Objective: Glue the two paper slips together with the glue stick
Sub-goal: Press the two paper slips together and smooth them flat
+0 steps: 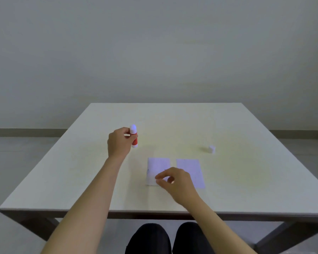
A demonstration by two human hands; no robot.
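My left hand (118,143) grips a red and white glue stick (134,136), held upright at the table's middle left with its white tip showing at the top. Two white paper slips lie side by side near the front. My right hand (174,182) rests over the near end of the left slip (157,165), thumb and forefinger pinched at its lower edge. The right slip (191,171) lies flat, just right of that hand. A small white cap (211,149) stands on the table to the right, apart from both hands.
The pale table (246,180) runs to a front edge close to my dark-clad knees (169,239). A plain grey wall and floor lie behind it.
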